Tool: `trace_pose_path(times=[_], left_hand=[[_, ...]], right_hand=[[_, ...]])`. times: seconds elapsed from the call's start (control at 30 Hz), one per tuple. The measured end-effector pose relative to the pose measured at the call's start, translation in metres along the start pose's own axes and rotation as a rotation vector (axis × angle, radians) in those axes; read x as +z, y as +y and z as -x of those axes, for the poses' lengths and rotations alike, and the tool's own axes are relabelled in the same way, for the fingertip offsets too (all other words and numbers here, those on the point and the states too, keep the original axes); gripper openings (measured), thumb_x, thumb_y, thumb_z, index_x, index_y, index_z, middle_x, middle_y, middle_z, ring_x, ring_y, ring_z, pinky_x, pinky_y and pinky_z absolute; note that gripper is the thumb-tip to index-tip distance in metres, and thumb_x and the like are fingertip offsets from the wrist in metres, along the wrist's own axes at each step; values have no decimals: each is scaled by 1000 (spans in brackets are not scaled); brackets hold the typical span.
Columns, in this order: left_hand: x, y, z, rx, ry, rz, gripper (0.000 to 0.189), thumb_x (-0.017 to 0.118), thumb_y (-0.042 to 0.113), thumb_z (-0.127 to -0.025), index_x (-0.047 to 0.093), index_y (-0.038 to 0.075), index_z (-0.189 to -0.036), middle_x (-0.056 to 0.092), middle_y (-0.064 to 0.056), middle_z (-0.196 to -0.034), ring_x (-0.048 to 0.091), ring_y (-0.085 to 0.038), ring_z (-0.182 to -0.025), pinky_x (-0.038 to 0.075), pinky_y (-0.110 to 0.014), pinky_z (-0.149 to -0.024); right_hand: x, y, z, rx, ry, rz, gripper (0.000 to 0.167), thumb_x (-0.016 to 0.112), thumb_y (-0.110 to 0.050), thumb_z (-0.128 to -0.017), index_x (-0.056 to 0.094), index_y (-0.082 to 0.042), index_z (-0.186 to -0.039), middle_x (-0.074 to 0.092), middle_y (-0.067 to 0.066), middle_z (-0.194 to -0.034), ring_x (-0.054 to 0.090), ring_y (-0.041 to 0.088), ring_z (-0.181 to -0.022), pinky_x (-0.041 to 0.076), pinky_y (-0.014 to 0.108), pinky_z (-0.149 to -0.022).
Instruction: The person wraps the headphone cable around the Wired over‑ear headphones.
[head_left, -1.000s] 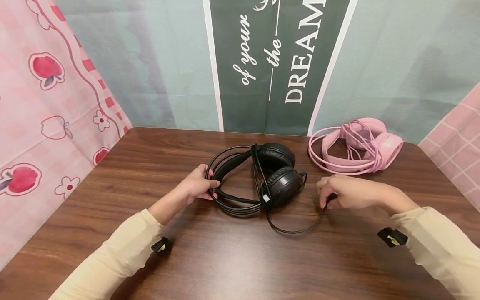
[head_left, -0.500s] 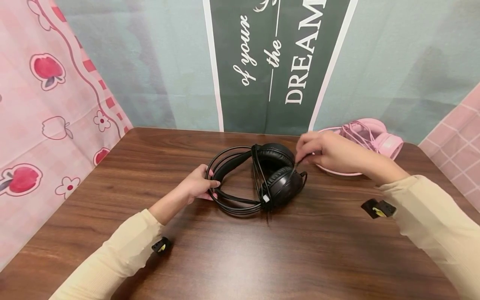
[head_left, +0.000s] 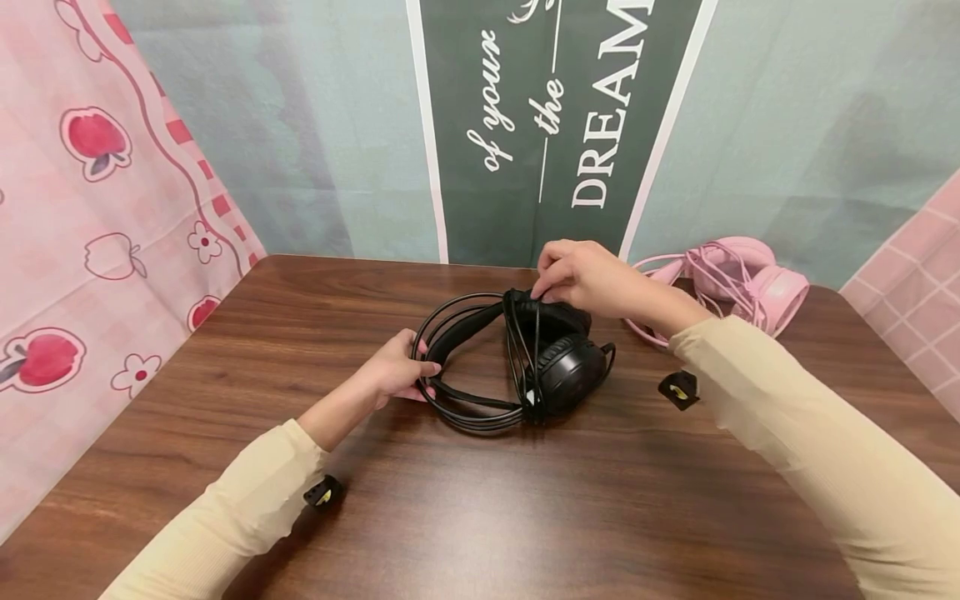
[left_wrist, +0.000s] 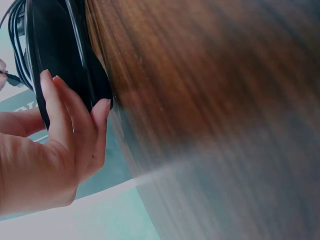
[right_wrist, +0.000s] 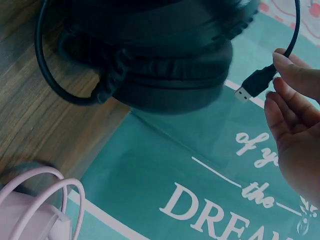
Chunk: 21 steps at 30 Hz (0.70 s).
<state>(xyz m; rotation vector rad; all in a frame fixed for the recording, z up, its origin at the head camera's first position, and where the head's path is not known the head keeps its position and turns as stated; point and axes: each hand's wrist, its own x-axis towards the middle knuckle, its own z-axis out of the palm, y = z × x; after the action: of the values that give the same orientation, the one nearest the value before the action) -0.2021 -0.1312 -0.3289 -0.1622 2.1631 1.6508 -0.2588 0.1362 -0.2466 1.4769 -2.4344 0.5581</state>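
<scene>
Black over-ear headphones (head_left: 573,375) lie on the wooden table, their headband toward the left and both earcups toward the right. Thin black cable is wound several times around the earcup end. My left hand (head_left: 393,364) grips the headband; in the left wrist view its fingers (left_wrist: 57,105) curl round the band. Above the far earcup, my right hand (head_left: 588,275) pinches the cable's end. The right wrist view shows a USB plug (right_wrist: 255,83) there, its metal tip bare, with the cable rising from the fingers. A strand runs from this hand down across the earcups.
Pink headphones (head_left: 780,292) with their own looped cable lie at the table's back right, partly behind my right forearm. A fabric backdrop with lettering (head_left: 555,125) hangs along the table's back edge. A pink patterned cloth (head_left: 97,250) hangs at the left.
My right hand has carried the plug end from the right of the black headphones, up and left over the earcups to their far side. The left hand and headphones stay put.
</scene>
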Motion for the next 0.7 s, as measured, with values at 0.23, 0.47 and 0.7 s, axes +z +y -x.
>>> trace_pose_path(times=[0.23, 0.47, 0.7], left_hand=[[0, -1, -1, -1, -2, -4, 27, 53, -5, -88, 30, 4, -100, 53, -20, -91, 57, -16, -52, 52, -23, -48], [0, 0, 0, -3, -5, -2, 27, 53, -4, -88, 30, 3, -101, 54, -19, -90, 57, -16, -52, 53, -24, -49], [-1, 0, 0, -11, -10, -3, 27, 53, -2, -89, 30, 3, -102, 52, -18, -90, 58, -16, -53, 53, -23, -48]], right_hand=[[13, 9, -12, 14, -100, -54, 14, 67, 8, -74, 72, -4, -80, 57, 3, -81, 56, 19, -76, 47, 34, -67], [17, 14, -14, -30, -150, -90, 17, 67, 6, -74, 72, -6, -84, 57, 1, -81, 56, 18, -78, 48, 32, -67], [12, 10, -13, 53, -224, -57, 20, 66, 7, -75, 71, -4, -90, 57, 4, -84, 54, 18, -77, 47, 34, -68]])
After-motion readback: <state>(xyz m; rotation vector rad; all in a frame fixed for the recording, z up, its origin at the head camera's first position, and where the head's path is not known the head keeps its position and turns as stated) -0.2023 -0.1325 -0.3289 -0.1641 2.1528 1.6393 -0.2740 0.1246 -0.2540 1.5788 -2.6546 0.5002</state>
